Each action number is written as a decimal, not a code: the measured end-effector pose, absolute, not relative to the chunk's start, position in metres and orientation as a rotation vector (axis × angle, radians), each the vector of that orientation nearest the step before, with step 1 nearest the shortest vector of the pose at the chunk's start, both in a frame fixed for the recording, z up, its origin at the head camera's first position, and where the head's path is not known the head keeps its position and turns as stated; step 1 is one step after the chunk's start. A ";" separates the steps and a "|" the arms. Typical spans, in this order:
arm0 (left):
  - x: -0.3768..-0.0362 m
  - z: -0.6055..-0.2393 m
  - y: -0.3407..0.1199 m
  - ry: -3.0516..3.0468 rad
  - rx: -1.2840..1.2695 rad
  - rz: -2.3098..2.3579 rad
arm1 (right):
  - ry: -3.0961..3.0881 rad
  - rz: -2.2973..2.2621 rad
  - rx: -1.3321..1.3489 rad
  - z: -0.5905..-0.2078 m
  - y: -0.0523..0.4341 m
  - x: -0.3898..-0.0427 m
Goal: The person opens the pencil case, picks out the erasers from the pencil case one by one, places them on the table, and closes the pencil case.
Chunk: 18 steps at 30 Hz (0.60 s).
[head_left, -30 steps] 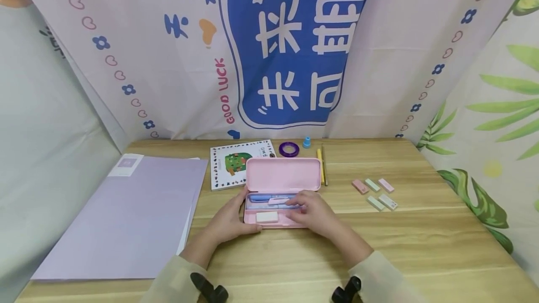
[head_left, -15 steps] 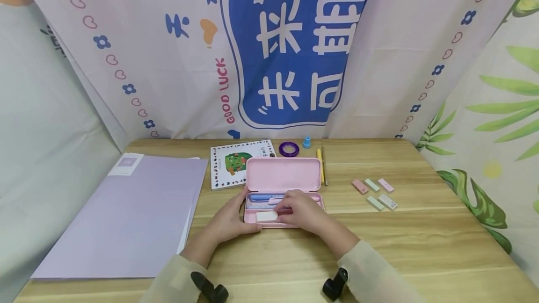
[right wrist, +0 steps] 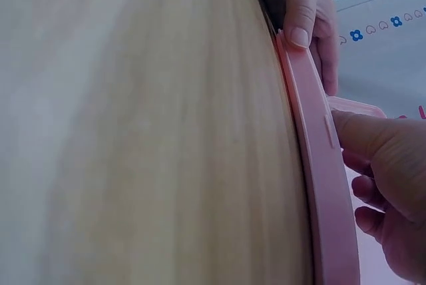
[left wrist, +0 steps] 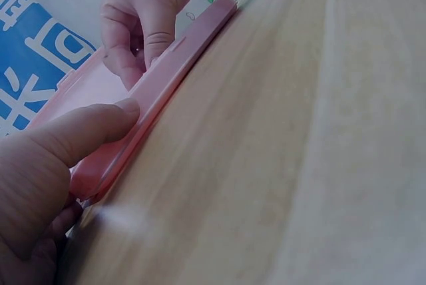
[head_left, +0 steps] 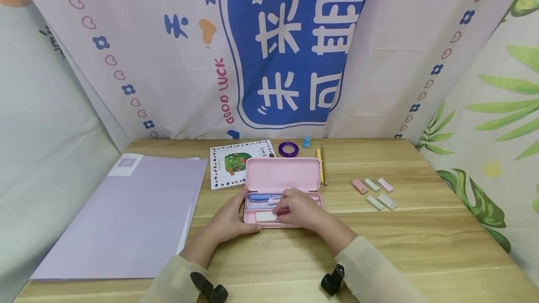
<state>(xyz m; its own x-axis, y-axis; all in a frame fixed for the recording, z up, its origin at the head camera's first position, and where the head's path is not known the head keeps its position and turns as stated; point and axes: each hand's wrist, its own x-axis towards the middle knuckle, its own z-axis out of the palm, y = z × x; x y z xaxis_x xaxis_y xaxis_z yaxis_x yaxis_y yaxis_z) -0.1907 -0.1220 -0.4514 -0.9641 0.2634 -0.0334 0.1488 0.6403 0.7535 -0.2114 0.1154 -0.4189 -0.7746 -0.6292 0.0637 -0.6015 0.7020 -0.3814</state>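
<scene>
Pencil case [head_left: 281, 186] sits open mid-table, toward the back edge. Left hand [head_left: 229, 221] grips its left end — keep that brace. Right hand [head_left: 300, 209] pinches the eraser [head_left: 266, 216]; lift straight up.

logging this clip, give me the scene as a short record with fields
surface: wooden table
main item: pink pencil case, lid open
inside case: blue pen, white eraser
left hand: holds the case's left end
right hand: fingers curled inside the case by the eraser
left of case: purple folder, picture book
right of case: pencils, five small erasers
behind case: purple tape roll
</scene>
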 end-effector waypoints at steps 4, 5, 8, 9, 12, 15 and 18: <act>-0.190 -0.451 -0.122 2.712 0.335 1.230 | 2.805 -0.619 -1.025 -0.417 0.114 -0.212; -0.190 -0.451 -0.122 2.713 0.337 1.229 | 2.800 -0.625 -1.030 -0.417 0.115 -0.212; -0.190 -0.451 -0.122 2.714 0.335 1.224 | 2.786 -0.622 -1.051 -0.416 0.115 -0.213; -0.190 -0.451 -0.121 2.716 0.337 1.223 | 2.781 -0.617 -1.060 -0.415 0.115 -0.213; -0.190 -0.451 -0.121 2.721 0.335 1.223 | 2.762 -0.609 -1.068 -0.414 0.115 -0.214; -0.190 -0.451 -0.121 2.720 0.335 1.227 | 2.744 -0.608 -1.059 -0.414 0.113 -0.215; -0.190 -0.452 -0.121 2.719 0.330 1.227 | 2.724 -0.617 -1.022 -0.413 0.111 -0.215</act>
